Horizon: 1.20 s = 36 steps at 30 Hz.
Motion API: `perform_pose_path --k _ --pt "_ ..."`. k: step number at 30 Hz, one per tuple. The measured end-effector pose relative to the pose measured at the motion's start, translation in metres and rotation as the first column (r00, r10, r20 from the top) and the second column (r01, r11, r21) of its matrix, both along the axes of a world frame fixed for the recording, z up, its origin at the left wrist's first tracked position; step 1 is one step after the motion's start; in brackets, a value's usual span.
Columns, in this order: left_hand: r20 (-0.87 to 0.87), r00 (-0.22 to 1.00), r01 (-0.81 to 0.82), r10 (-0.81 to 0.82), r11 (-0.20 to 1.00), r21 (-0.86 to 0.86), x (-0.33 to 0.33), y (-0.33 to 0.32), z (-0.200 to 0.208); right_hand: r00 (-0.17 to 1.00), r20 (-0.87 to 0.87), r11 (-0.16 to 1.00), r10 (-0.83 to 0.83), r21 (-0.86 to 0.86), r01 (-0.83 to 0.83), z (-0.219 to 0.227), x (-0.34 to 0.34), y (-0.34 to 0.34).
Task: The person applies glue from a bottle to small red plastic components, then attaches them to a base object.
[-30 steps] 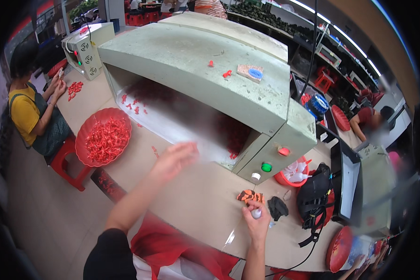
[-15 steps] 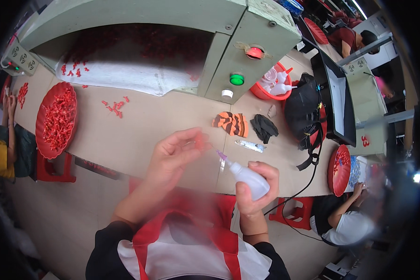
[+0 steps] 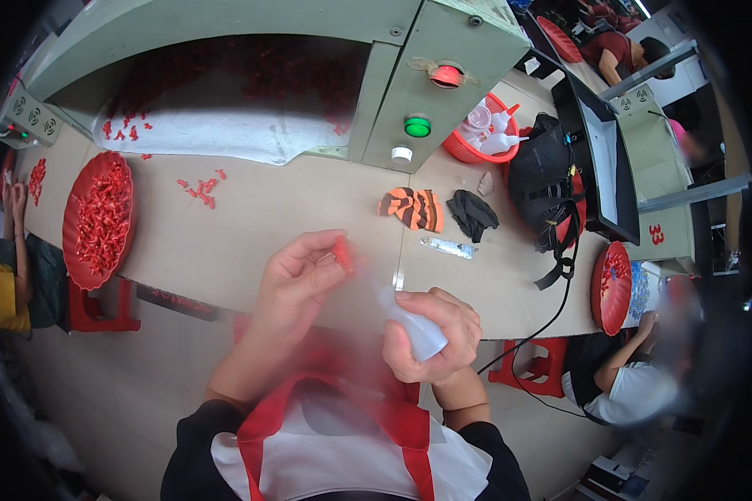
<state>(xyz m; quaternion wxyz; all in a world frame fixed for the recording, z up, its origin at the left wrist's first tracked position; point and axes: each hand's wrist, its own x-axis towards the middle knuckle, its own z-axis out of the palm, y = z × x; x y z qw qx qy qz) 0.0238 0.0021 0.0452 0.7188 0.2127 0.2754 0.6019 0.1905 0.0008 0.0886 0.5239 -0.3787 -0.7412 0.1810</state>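
My left hand is closed, pinching a small red plastic piece between thumb and fingertips above the table. Its exact shape is hard to make out. Wrapped round a translucent white squeeze bottle is my right hand. The bottle tilts up and left toward the red piece; its nozzle is smeared, so I cannot tell whether it touches. Beyond my left hand, several loose red pieces lie on the table. A red scalloped tray, heaped with similar pieces, stands farther left.
A grey-green machine with a cloth-lined opening spans the back. Right of centre lie a striped orange cloth, a black cloth and a silvery tube. Behind them are a red basket of bottles and a black bag. Co-workers sit both sides.
My right hand has moved left with the squeeze bottle, closer to my left hand. The red piece now stands more upright in my left fingers. The whole view has shifted slightly.
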Motion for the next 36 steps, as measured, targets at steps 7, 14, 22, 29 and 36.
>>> perform_pose_path --k 7,14,22,29,36 --pt "0.004 1.0 -0.003 0.003 1.0 -0.007 -0.002 0.0007 -0.0013 1.0 0.025 0.999 0.011 -0.038 -0.01 0.0003 0.0007 -0.0004" --pt "0.005 1.0 0.011 -0.011 1.0 -0.024 -0.0039 0.0014 -0.0033 0.999 0.018 0.996 0.044 -0.079 -0.042 0.0029 0.0004 -0.0005" --pt "0.03 0.999 0.037 -0.036 0.998 -0.045 -0.0061 0.0019 -0.007 0.999 0.002 0.998 0.04 -0.058 -0.04 0.0017 -0.001 0.0006" --pt "0.043 0.998 0.051 -0.049 0.997 -0.056 -0.0056 0.003 -0.0084 0.999 -0.002 0.997 0.049 -0.059 -0.049 -0.0006 0.0005 0.0029" --pt "0.045 0.998 0.055 -0.053 0.997 -0.056 -0.0064 0.0039 -0.0084 0.994 0.073 0.994 0.084 0.069 -0.089 -0.0031 0.0022 0.0079"
